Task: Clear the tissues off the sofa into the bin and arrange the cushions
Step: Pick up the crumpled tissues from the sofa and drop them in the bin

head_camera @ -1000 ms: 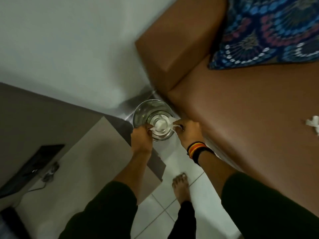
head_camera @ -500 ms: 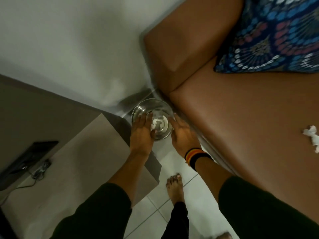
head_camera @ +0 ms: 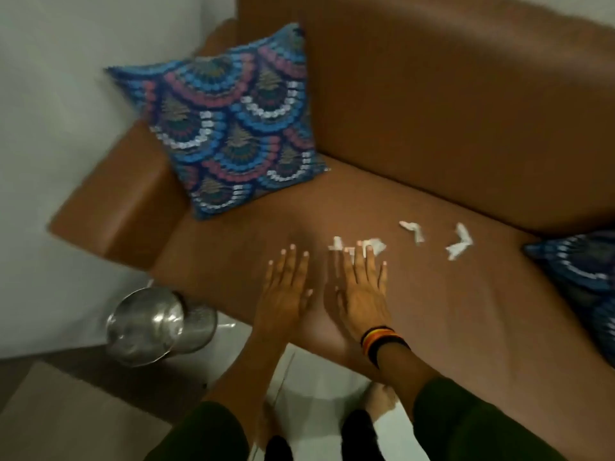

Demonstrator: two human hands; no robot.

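Three crumpled white tissues lie on the brown sofa seat (head_camera: 432,294): one (head_camera: 375,245) just past my right fingertips, one (head_camera: 412,228) further right, and one (head_camera: 460,246) beyond that. My left hand (head_camera: 287,291) and my right hand (head_camera: 362,287) are flat and open over the seat, side by side, fingers spread, holding nothing. A blue patterned cushion (head_camera: 233,118) leans in the sofa's left corner. A second blue cushion (head_camera: 579,277) lies at the right edge. The shiny metal bin (head_camera: 149,324) stands on the floor left of the sofa.
The sofa's left armrest (head_camera: 113,207) rises between the seat and the bin. A white wall (head_camera: 60,94) is behind the bin. A grey low cabinet (head_camera: 66,410) sits at the lower left. My bare feet stand on white floor tiles (head_camera: 319,377).
My hands left the bin, where they dropped tissue, and moved right over the sofa seat. The view swung from the bin up to the sofa.
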